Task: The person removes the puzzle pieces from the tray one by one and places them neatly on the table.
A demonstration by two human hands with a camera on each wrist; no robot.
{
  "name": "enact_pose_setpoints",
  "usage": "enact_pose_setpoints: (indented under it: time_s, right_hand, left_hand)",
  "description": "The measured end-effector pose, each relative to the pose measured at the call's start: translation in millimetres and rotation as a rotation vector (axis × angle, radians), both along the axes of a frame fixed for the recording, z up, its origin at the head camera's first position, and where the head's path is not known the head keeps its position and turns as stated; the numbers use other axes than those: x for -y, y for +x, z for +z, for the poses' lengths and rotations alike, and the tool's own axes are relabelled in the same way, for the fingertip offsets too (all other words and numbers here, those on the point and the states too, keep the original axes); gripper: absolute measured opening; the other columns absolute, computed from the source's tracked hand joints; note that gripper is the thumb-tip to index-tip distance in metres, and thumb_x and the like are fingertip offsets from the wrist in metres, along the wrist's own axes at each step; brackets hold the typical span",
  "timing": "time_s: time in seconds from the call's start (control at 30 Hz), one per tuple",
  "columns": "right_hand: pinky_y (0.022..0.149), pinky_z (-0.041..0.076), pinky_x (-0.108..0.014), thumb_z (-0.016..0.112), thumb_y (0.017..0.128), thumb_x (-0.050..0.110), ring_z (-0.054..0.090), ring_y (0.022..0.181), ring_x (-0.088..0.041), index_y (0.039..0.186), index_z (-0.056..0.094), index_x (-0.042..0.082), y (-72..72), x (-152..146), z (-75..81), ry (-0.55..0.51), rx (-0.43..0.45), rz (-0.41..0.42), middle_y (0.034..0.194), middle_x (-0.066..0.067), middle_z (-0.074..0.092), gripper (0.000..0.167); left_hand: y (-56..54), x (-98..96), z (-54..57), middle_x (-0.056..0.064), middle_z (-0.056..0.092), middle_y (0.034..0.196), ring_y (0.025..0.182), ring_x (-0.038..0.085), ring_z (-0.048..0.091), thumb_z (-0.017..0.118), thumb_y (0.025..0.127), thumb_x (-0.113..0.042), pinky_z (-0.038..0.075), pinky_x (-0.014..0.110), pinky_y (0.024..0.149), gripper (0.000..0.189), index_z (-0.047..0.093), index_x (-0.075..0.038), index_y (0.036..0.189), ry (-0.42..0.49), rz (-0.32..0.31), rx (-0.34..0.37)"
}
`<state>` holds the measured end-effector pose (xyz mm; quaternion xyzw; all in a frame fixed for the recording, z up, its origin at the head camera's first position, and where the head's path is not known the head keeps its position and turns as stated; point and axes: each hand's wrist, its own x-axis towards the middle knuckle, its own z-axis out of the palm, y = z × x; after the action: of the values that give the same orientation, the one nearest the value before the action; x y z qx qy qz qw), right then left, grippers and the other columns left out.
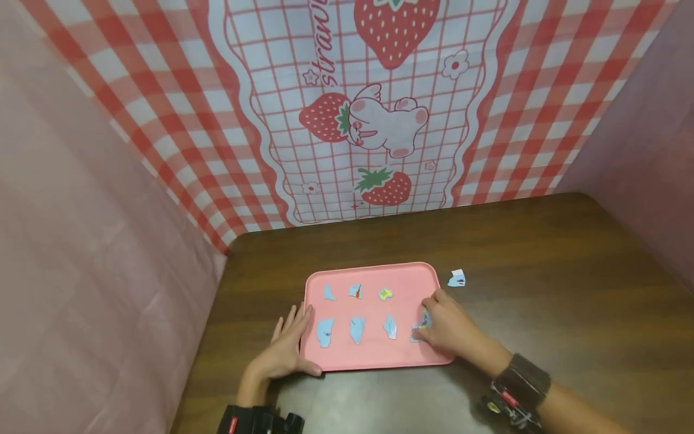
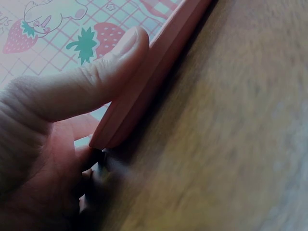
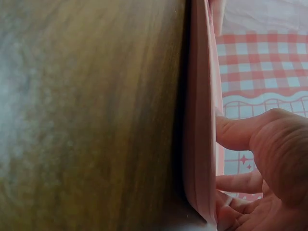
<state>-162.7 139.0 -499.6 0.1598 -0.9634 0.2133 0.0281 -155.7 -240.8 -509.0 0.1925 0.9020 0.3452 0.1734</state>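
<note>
A pink tray lies on the table with several light-blue scraps of a printed picture in two rows. My left hand holds the tray's left side, fingers spread along its edge; its thumb rests on the rim at the near corner. At the tray's right end my right hand pinches a blue printed scrap between thumb and fingers, down at the tray surface. The hand partly hides that scrap. In the right wrist view, the right thumb reaches over the tray's edge; the scrap is hidden there.
Another scrap lies on the brown wooden table, beyond the tray's far right corner. A red-checked cloth with strawberries hangs behind the table. Pale pink cloths hang at both sides. Each wrist wears a black strap with a camera.
</note>
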Motion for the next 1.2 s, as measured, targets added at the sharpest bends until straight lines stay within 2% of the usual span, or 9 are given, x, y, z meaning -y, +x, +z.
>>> enact_pose_setpoints:
  time_s: [0.13, 0.4, 0.53, 0.63, 0.83, 0.97, 1.2]
  right_hand:
    - [0.077, 0.05, -0.047, 0.094, 0.066, 0.029, 0.056, 0.08, -0.026, 0.109, 0.063, -0.004, 1.4, -1, -2.8, -0.043, 0.002, -0.014, 0.097, -0.012, 0.054, 0.062]
    - [0.083, 0.053, -0.051, 0.091, 0.072, 0.021, 0.065, 0.097, -0.032, 0.123, 0.058, -0.002, 5.7, 1, -7.9, -0.14, -0.01, 0.004, 0.11, -0.016, 0.067, 0.066]
    - [0.074, 0.053, -0.043, 0.091, 0.072, 0.012, 0.063, 0.083, -0.023, 0.127, 0.059, -0.002, 7.1, 3, -11.6, -0.227, -0.044, 0.016, 0.1, -0.011, 0.067, 0.065]
    - [0.066, 0.048, -0.035, 0.09, 0.071, 0.006, 0.053, 0.073, -0.015, 0.127, 0.061, -0.001, 6.8, 5, -14.2, -0.289, -0.055, 0.008, 0.09, -0.005, 0.064, 0.063]
    - [0.072, 0.049, -0.038, 0.089, 0.072, 0.005, 0.055, 0.078, -0.016, 0.128, 0.062, 0.001, 5.0, 7, -17.3, -0.337, -0.057, 0.011, 0.101, -0.009, 0.069, 0.062]
    - [0.069, 0.047, -0.036, 0.089, 0.072, 0.004, 0.053, 0.076, -0.016, 0.128, 0.062, 0.001, 4.5, 7, -17.5, -0.345, -0.048, 0.011, 0.097, -0.007, 0.067, 0.062]
    - [0.064, 0.044, -0.031, 0.087, 0.073, 0.002, 0.049, 0.07, -0.013, 0.128, 0.062, 0.001, 5.4, 4, -14.4, -0.366, -0.005, -0.014, 0.086, -0.002, 0.06, 0.06]
  left_hand:
    - [2.1, -1.8, -0.9, 0.017, 0.007, 0.167, 0.152, 0.039, -0.009, 0.095, 0.061, -0.045, -0.009, 0.06, 0.117, 0.134, 0.016, -0.003, 0.161, 0.007, 0.004, -0.013]
    - [2.0, -2.3, -2.9, 0.015, 0.009, 0.168, 0.153, 0.038, -0.009, 0.095, 0.062, -0.045, -0.009, 0.059, 0.117, 0.133, 0.017, -0.004, 0.161, -0.001, 0.005, -0.008]
    - [0.4, -2.2, -2.2, 0.015, 0.008, 0.168, 0.153, 0.038, -0.009, 0.095, 0.062, -0.044, -0.009, 0.059, 0.117, 0.133, 0.016, -0.005, 0.161, 0.005, 0.005, -0.015]
    - [0.2, -1.3, -1.3, 0.014, 0.006, 0.168, 0.153, 0.037, -0.01, 0.095, 0.063, -0.046, -0.009, 0.059, 0.117, 0.134, 0.015, -0.006, 0.162, 0.004, 0.001, -0.011]
    - [2.9, 0.9, 2.4, 0.016, 0.004, 0.168, 0.152, 0.038, -0.011, 0.095, 0.063, -0.043, -0.011, 0.059, 0.116, 0.133, 0.014, -0.004, 0.161, 0.016, 0.007, 0.003]
    - [2.9, -0.3, 4.7, 0.017, 0.003, 0.167, 0.152, 0.038, -0.011, 0.095, 0.063, -0.044, -0.011, 0.059, 0.117, 0.134, 0.013, -0.004, 0.161, 0.005, 0.004, 0.005]
    - [1.1, -2.7, 1.2, 0.016, -0.001, 0.167, 0.152, 0.036, -0.013, 0.094, 0.064, -0.046, -0.012, 0.058, 0.117, 0.135, 0.009, -0.007, 0.162, -0.012, 0.0, 0.019]
